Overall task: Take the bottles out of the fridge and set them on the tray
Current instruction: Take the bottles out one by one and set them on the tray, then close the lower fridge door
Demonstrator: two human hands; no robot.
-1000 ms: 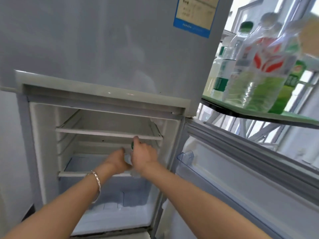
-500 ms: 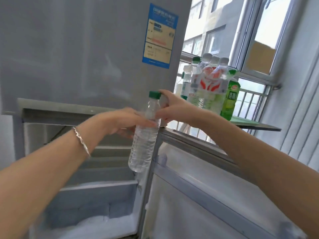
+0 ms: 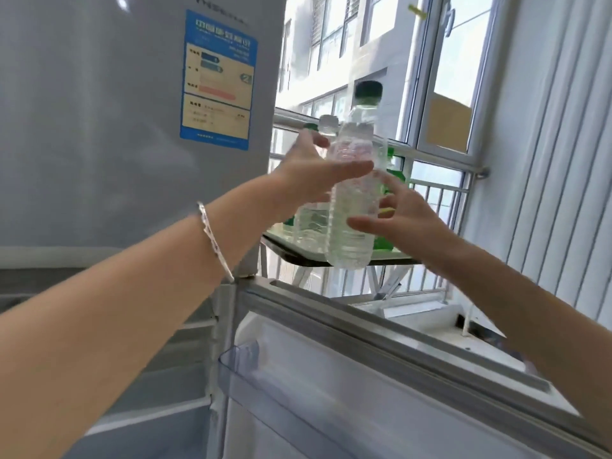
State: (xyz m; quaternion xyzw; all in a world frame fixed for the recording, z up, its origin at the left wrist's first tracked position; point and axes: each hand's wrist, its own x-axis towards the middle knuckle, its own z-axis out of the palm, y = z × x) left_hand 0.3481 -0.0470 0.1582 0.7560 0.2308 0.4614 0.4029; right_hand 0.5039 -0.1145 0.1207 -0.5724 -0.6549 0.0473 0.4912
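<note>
Both hands hold one clear bottle (image 3: pixel 351 200) upright: left hand (image 3: pixel 311 175) around its middle, right hand (image 3: pixel 402 215) lower down. It hangs at the tray (image 3: pixel 390 258) edge, before crowded bottles (image 3: pixel 311 220). The fridge (image 3: pixel 99 127) sticker's (image 3: pixel 218 79) writing is blurred.

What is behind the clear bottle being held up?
Behind the held bottle, other bottles stand on the tray, one white-capped, with green ones partly covered. Their count cannot be told.
</note>
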